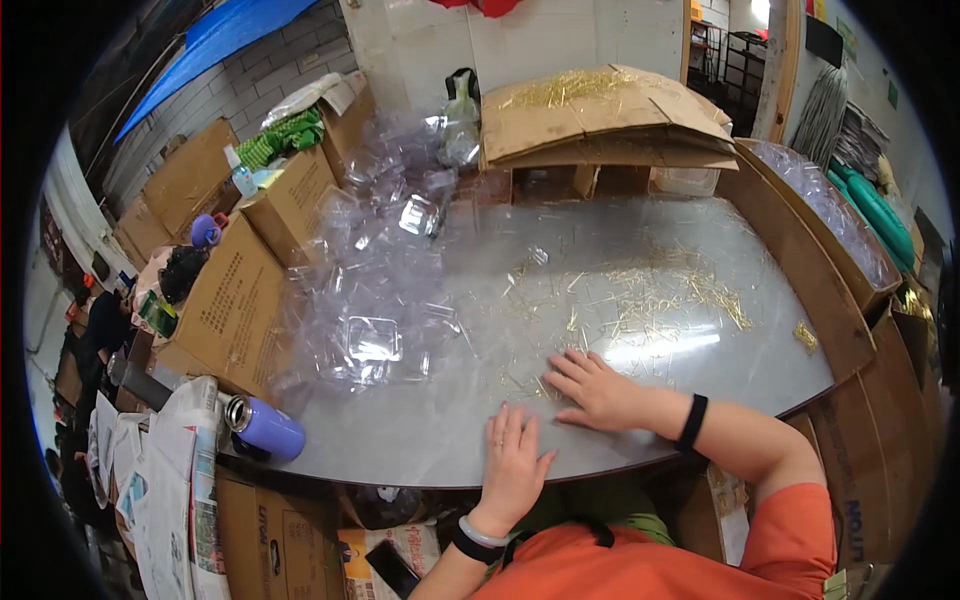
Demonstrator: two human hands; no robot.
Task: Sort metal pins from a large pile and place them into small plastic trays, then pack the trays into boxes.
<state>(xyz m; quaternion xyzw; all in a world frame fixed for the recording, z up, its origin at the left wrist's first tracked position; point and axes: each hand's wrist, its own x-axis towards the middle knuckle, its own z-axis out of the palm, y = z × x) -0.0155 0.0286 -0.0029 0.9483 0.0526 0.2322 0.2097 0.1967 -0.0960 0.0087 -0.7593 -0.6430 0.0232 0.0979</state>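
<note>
My left hand (514, 458) is near the front edge of the grey table (400, 440), its fingers stretched out and slightly blurred at the tips. Farther right, my right hand (600, 394) reaches across the tabletop with spread fingers. Neither hand visibly holds anything. Thin gold-coloured metal pins (640, 315) lie scattered beyond my right hand, with a few loose ones close to its fingertips. To the left of both hands is a large heap of clear plastic boxes (375, 340), some with square lids or openings facing up.
A purple metal bottle (268, 428) lies at the table's left front corner. Cardboard boxes (230, 300) border the left side. At the back, a cardboard cover (610, 120) carries more gold pins. Along the right runs a cardboard wall (805, 260), beside a carton of clear plastic pieces (830, 205).
</note>
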